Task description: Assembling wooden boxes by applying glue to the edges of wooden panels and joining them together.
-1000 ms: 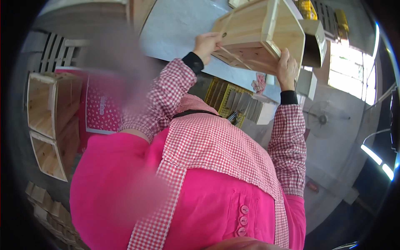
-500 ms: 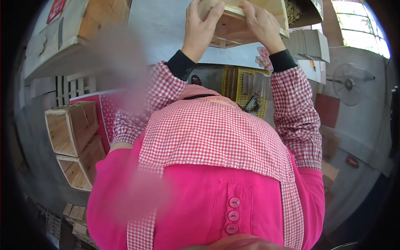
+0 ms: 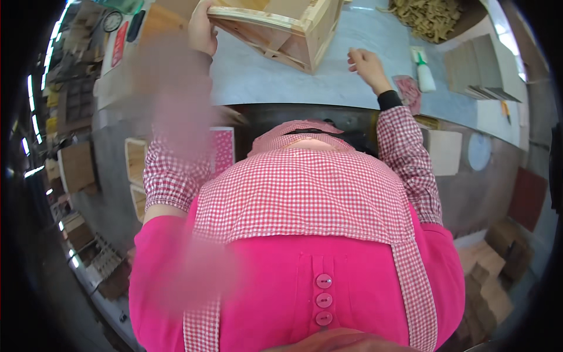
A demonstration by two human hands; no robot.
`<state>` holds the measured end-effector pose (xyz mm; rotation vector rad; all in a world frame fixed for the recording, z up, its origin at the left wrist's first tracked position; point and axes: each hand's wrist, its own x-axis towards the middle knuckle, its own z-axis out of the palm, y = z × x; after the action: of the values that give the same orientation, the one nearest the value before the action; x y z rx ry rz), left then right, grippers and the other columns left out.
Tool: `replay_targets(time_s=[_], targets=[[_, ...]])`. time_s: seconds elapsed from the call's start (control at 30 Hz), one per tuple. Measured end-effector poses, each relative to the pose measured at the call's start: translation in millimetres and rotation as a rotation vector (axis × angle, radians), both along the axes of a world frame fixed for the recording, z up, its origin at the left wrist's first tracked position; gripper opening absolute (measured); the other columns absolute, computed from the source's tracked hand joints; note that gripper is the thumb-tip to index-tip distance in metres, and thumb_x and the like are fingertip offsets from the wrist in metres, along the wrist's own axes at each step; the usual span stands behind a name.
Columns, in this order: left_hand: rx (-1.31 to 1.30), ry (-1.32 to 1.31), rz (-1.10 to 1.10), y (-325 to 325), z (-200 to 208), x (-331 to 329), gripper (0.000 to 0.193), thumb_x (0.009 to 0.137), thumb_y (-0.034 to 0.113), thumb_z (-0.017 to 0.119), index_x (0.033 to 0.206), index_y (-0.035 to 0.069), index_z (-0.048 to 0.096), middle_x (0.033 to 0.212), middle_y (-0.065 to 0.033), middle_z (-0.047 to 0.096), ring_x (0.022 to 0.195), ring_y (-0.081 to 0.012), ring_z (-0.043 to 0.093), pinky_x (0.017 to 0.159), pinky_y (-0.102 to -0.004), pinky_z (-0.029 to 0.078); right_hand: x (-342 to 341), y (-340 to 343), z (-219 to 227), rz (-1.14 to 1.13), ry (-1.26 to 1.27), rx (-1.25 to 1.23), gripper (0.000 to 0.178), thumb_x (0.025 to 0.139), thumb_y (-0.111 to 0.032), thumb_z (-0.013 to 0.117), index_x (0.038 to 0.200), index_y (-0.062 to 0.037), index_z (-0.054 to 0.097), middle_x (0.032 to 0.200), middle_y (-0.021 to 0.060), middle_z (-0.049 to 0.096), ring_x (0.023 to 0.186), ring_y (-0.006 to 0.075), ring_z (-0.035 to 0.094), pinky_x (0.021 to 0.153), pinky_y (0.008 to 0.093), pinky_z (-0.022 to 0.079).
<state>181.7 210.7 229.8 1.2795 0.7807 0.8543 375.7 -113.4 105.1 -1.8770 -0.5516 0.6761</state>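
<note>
A pale wooden box point(image 3: 264, 36) with a slatted side rests tilted at an angle on the light blue-grey worktop point(image 3: 246, 76). My left hand point(image 3: 203, 30) grips the box at its left end, its fingers partly hidden behind the edge. To the right of the box, apart from it, my right hand point(image 3: 368, 67) hovers over the worktop with loosely bent fingers and nothing visible in them. A crumpled pink cloth point(image 3: 408, 92) lies just beyond my right wrist. The top of the box runs out of the picture.
A white bottle with a green nozzle point(image 3: 426, 76) stands by the cloth. Farther right are a stack of grey-brown boards point(image 3: 476, 66) and a carton of shredded brown paper point(image 3: 428, 17). A black-and-red tool point(image 3: 119, 44) lies far left. Blurry smears cover part of the left side.
My right hand has let go of the box and drawn away to its right. The box has shifted left and turned, with my left hand on its left end. The view has swung too.
</note>
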Motion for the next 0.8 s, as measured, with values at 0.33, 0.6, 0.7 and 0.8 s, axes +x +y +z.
replay_targets(time_s=[0.33, 0.6, 0.7, 0.8], targets=[[1.375, 0.474, -0.379, -159, 94, 58, 0.05, 0.088, 0.025, 0.063, 0.129, 0.0, 0.048, 0.118, -0.014, 0.059, 0.109, -0.0262, 0.057, 0.09, -0.0347, 0.044, -43, 82, -49, 0.157, 0.303, 0.06, 0.028, 0.094, -0.027, 0.05, 0.088, -0.0005, 0.058, 0.074, 0.0091, 0.063, 0.061, 0.0164, 0.061, 0.055, 0.0297, 0.047], [1.315, 0.964, -0.288, -176, 70, 73, 0.051, 0.087, 0.024, 0.066, 0.129, 0.0, 0.049, 0.118, -0.0117, 0.063, 0.101, -0.024, 0.063, 0.084, -0.0331, 0.05, -35, 44, -38, 0.401, -0.107, 0.378, 0.02, 0.092, -0.018, 0.05, 0.085, -0.0002, 0.056, 0.067, 0.0069, 0.058, 0.058, 0.0139, 0.054, 0.054, 0.0284, 0.044], [1.344, 0.791, -0.285, -180, 77, 74, 0.05, 0.089, 0.019, 0.06, 0.133, 0.0, 0.045, 0.115, -0.0194, 0.061, 0.098, -0.0331, 0.062, 0.084, -0.0377, 0.049, -34, 25, -2, 0.433, 0.18, 0.395, 0.02, 0.092, -0.017, 0.051, 0.084, 0.0001, 0.056, 0.065, 0.0071, 0.056, 0.057, 0.0143, 0.053, 0.054, 0.0299, 0.045], [1.321, 0.749, -0.295, -188, 85, 77, 0.051, 0.09, 0.017, 0.056, 0.135, 0.0, 0.042, 0.114, -0.0247, 0.059, 0.098, -0.0386, 0.061, 0.084, -0.041, 0.048, -19, 24, -27, 0.316, 0.14, 0.406, 0.019, 0.091, -0.017, 0.052, 0.085, 0.0, 0.056, 0.066, 0.0085, 0.057, 0.057, 0.0159, 0.053, 0.055, 0.0312, 0.046]])
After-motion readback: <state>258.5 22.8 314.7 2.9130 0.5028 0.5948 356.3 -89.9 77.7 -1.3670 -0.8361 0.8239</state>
